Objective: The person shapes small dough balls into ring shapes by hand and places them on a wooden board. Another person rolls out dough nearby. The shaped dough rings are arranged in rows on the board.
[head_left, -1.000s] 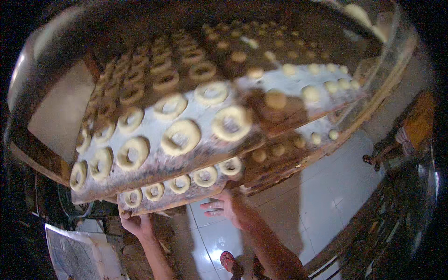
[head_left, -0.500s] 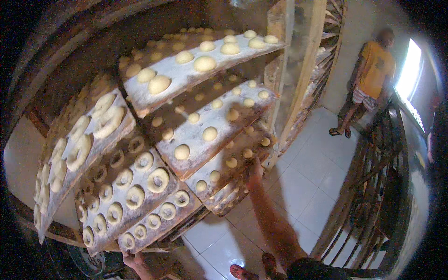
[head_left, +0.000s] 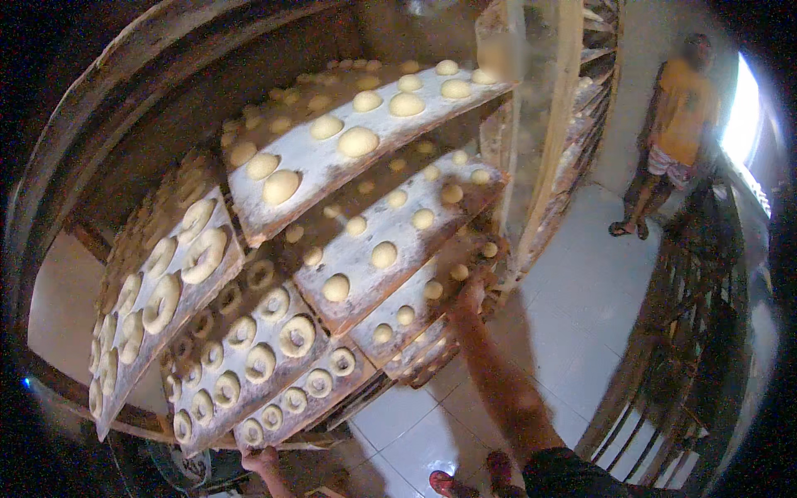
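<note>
Flour-dusted wooden boards stand in tiers on a rack. Ring-shaped dough pieces (head_left: 296, 335) lie on the left boards, round dough balls (head_left: 358, 141) on the right ones. At the bottom left, my left hand (head_left: 264, 461) is closed on the front edge of a low board (head_left: 278, 423) carrying dough rings. My right hand (head_left: 469, 300) grips the edge of a low right board (head_left: 365, 340) with dough balls; shadow partly hides its fingers. Just above that hand is another board (head_left: 349, 278) of dough balls.
A wooden post (head_left: 544, 133) rises right of the boards, with another loaded rack (head_left: 585, 104) beyond. A person in an orange shirt (head_left: 682, 116) stands by the far wall. A dark slatted frame (head_left: 664, 332) runs along the right. White tiles (head_left: 573, 307) cover the floor.
The whole view has shifted slightly, so boards, post and person appear farther right and a little lower. Both my hands keep their places at the board edges.
</note>
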Demonstrator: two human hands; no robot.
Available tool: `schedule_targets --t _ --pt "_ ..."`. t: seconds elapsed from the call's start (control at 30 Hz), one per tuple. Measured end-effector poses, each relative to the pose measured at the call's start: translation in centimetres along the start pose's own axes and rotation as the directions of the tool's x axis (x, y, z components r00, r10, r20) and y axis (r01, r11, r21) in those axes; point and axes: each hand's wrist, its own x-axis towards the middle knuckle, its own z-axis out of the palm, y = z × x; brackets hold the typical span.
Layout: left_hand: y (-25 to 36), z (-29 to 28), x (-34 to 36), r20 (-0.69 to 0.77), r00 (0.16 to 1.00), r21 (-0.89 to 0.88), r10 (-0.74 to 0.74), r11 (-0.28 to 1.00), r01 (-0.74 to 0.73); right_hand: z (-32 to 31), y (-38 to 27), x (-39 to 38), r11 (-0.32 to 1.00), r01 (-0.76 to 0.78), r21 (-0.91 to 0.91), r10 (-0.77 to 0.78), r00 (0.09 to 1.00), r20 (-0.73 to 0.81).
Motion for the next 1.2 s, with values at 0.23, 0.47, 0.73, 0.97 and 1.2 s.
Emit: schedule_targets --t 0.23,0.47,0.73,0.97,1.2 --pt "2.4 0.6 -1.2 0.121 0.990 -0.149 0.077 0.987 -0.059 -6.0 -1.8 -8.5 0.878 -0.337 -0.339 0.306 0.941 -0.144" --pt "-11.1 10.0 -19.9 0.662 0.740 0.591 0.120 0.524 -0.614 -27.1 -15.6 -35.5 0.753 -0.584 -0.302 0.624 0.780 0.046" --pt "-29.4 17.1 -47.2 0.301 0.120 0.827 -0.946 0.196 -0.527 -10.2 -35.8 -44.6 -0.045 -0.278 -0.960 0.328 0.903 -0.277" --pt "-41.0 17.0 -67.6 -0.156 -0.374 0.555 -0.914 0.232 -0.799 -0.7 -54.9 -46.3 -0.138 -0.461 -0.877 -0.782 0.594 -0.190" --pt "-50.2 15.7 -99.9 -0.023 -0.873 -0.159 -0.487 0.864 -0.478 -2.0 -66.8 -41.2 -0.158 -0.807 -0.568 -0.939 0.301 -0.166"
